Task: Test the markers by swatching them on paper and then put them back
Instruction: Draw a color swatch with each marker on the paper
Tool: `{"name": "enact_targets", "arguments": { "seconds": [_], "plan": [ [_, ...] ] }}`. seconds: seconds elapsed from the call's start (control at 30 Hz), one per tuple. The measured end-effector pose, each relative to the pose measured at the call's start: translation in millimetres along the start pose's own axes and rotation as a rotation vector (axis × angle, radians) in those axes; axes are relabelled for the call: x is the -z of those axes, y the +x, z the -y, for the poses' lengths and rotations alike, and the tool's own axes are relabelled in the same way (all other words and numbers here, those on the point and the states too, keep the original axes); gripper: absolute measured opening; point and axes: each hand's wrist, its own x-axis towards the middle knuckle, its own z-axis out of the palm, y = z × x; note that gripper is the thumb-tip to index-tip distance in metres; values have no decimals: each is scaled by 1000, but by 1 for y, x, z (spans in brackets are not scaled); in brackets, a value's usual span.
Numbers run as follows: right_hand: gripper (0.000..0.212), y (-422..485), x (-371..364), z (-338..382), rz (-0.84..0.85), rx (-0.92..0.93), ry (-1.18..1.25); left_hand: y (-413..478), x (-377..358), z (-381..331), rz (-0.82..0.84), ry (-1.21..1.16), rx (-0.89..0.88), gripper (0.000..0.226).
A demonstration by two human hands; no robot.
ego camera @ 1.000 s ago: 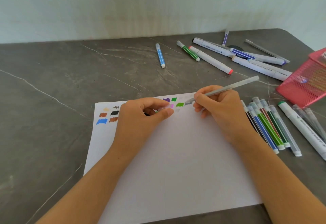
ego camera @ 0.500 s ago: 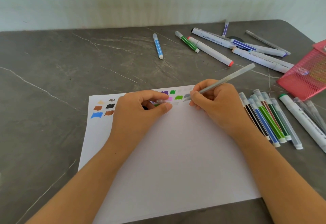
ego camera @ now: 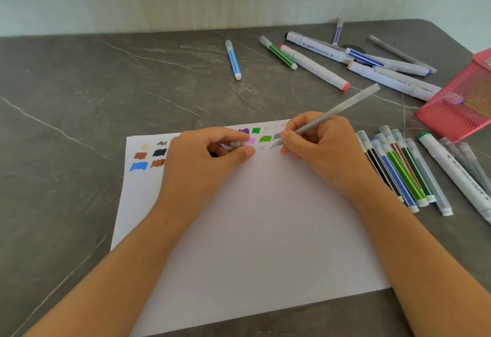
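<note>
A white sheet of paper [ego camera: 247,230] lies on the grey table, with rows of colour swatches [ego camera: 148,156] along its top edge. My right hand [ego camera: 321,150] grips a thin grey marker [ego camera: 342,108], its tip touching the paper beside a grey swatch. My left hand [ego camera: 204,161] rests on the paper and pinches the marker's clear cap [ego camera: 240,144] between thumb and fingers. It hides some of the swatches.
A row of capped markers [ego camera: 401,172] lies right of the paper, with a thick white marker [ego camera: 457,174] beside it. More markers [ego camera: 313,65] are scattered at the back, a blue one [ego camera: 233,59] apart. A pink mesh holder [ego camera: 462,100] lies tipped at the right edge.
The marker tip has moved slightly down and left along the swatch row. Both hands keep their grips. The camera view has shifted a little.
</note>
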Motion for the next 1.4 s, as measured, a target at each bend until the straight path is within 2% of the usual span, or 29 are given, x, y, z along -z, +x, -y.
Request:
{"name": "enact_targets", "arguments": {
  "seconds": [1.4],
  "plan": [
    [6,0,1,-1,6,27,8,-1,0,-4,1,26,9,15]
  ]
}}
